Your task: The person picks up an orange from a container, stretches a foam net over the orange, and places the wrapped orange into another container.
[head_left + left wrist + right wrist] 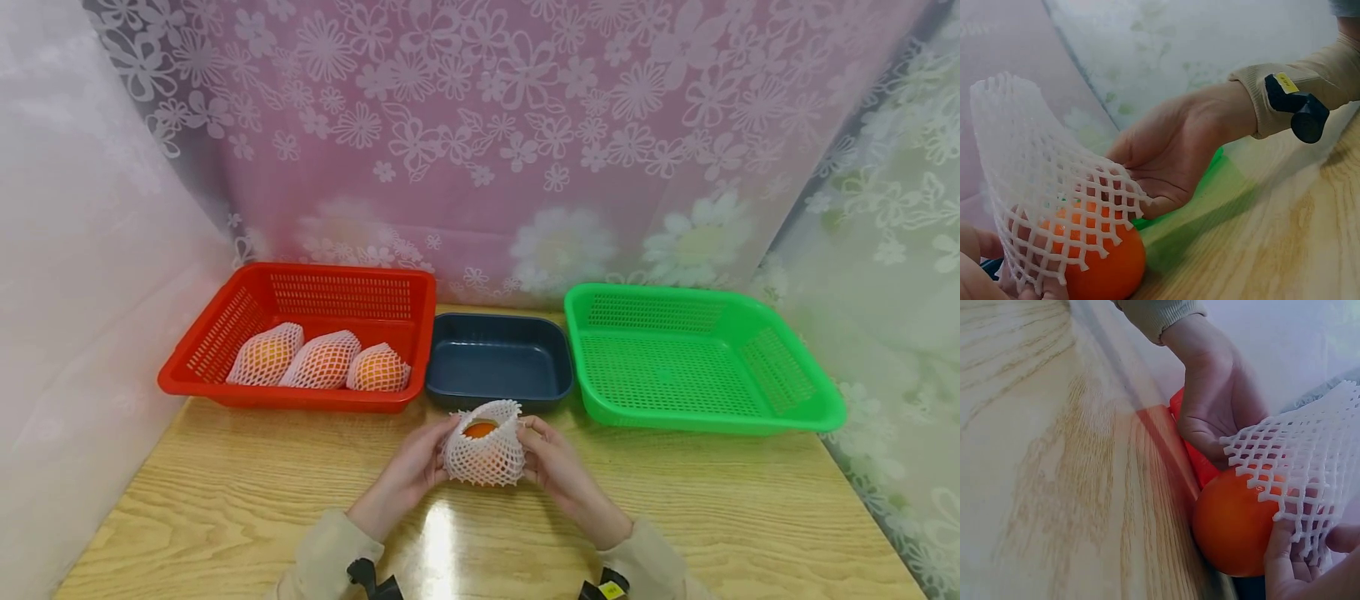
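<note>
Both hands hold a white foam fruit net [486,460] from opposite sides, in front of the blue tray. An orange [1232,528] sits partly inside it; the net's lower edge drapes over its upper part and the bare lower part shows below in both wrist views. Through the net's gaping top in the head view, the orange's skin is visible. My left hand [412,468] grips the net's left side with thumb and fingers. On the opposite side my right hand [561,471] pinches it, with some fingers behind the mesh [1054,187].
A red basket [300,400] at the back left holds three netted fruits [322,362]. Between it and a green basket [705,421] on the right stands a dark blue tray [498,371]. All rest on a wooden table [247,492] against a flowered curtain [480,167].
</note>
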The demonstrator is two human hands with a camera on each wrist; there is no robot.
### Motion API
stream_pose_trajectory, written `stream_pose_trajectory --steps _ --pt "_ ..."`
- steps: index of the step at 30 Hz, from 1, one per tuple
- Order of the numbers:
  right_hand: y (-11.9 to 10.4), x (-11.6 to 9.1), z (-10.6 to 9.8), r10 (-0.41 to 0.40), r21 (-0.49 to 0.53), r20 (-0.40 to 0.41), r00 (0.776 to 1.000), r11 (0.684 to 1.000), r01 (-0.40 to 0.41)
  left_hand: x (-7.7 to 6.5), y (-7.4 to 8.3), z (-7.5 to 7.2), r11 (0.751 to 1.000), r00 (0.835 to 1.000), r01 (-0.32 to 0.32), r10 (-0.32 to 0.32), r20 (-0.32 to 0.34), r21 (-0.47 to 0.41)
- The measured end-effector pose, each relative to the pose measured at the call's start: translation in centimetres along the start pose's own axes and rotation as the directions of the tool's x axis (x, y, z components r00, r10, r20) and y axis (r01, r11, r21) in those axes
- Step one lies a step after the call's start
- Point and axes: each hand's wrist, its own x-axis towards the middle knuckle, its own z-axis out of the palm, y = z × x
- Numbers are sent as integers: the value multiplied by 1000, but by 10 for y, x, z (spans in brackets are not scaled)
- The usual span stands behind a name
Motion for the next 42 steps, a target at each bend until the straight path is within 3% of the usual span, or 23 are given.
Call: stream_pose_trajectory --steps 11,20,25,34,42 --pt "2 1 -5 11 -40 -46 999 999 -13 2 -8 2 999 997 2 1 -72 41" --pt "7 6 -8 31 -116 -93 995 992 -42 4 -13 1 990 991 -8 26 -130 140" --pt "4 8 -8 25 -160 -59 998 986 -34 5 -14 5 981 984 -34 66 -163 190" --pt "3 10 -5 37 -174 -48 998 984 -45 8 -18 9 980 975 -110 139 -171 168" --pt "-6 6 -4 39 -153 64 997 988 -29 6 -13 16 971 958 -170 203 -201 169"
